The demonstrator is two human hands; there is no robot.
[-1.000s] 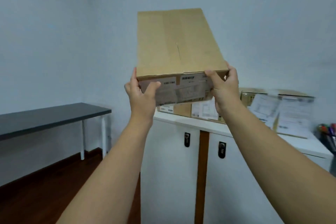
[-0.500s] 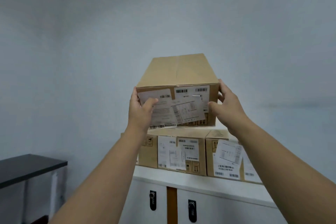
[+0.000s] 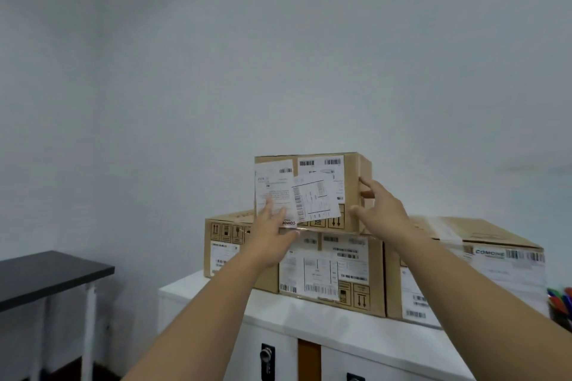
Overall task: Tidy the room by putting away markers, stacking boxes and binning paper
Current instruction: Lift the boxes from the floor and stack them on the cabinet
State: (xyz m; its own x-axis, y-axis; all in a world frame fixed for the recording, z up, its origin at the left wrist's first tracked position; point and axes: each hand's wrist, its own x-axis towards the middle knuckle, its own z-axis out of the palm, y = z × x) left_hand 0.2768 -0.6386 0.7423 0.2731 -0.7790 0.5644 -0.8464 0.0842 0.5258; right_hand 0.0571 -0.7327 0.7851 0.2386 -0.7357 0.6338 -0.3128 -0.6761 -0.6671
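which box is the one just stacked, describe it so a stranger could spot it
Find the white cabinet against the wall, with cardboard boxes lined up on top. The stacked box is the only one sitting on the lower boxes, smaller than them, its front covered with overlapping white labels, between both hands.

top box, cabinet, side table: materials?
Top box: brown corrugated cardboard by its look, matte, with white paper labels stuck on.
Cabinet: smooth white surface, probably painted metal or laminate; keyed locks show.
Side table: dark matte top, likely laminate, on white legs.
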